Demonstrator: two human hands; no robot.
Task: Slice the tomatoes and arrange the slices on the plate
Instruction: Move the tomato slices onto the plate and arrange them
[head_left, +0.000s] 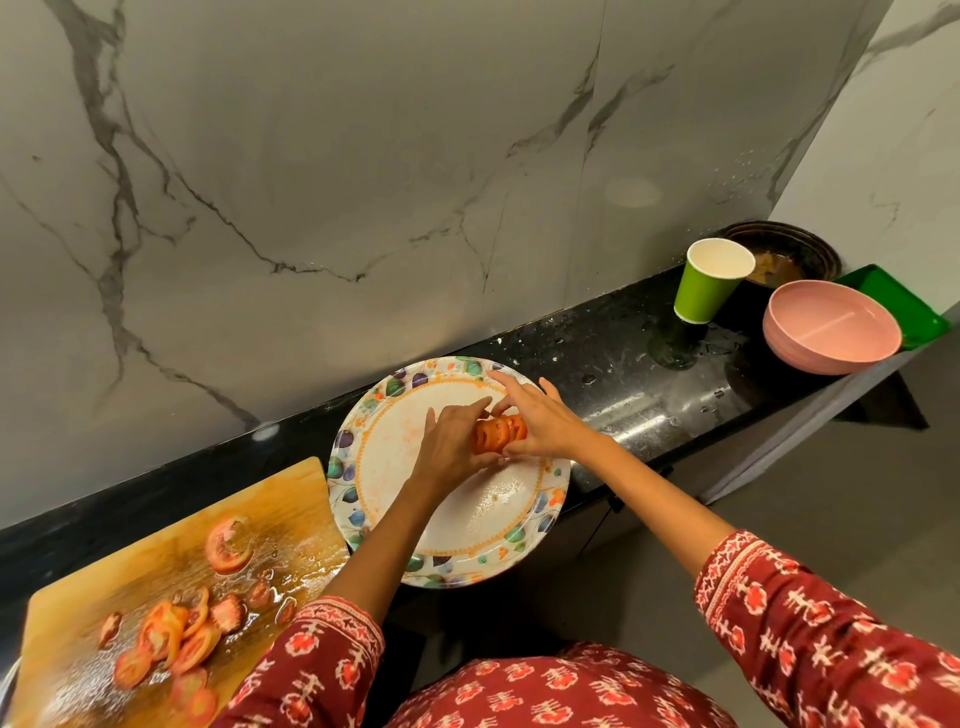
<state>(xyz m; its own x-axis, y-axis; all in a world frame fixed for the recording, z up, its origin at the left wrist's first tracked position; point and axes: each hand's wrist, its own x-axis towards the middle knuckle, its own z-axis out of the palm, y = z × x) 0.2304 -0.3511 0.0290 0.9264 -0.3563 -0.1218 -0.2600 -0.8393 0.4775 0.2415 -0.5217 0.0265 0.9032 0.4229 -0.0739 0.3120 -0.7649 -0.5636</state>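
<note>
head view: both hands meet over the floral plate (363, 457) on the black table (623, 364). left hand (449, 447) and right hand (545, 421) each pinch a stack of tomato slices (496, 434) between them, above the plate's far side. more loose slices (176, 634) lie on the wooden cutting board (130, 561), near left.
</note>
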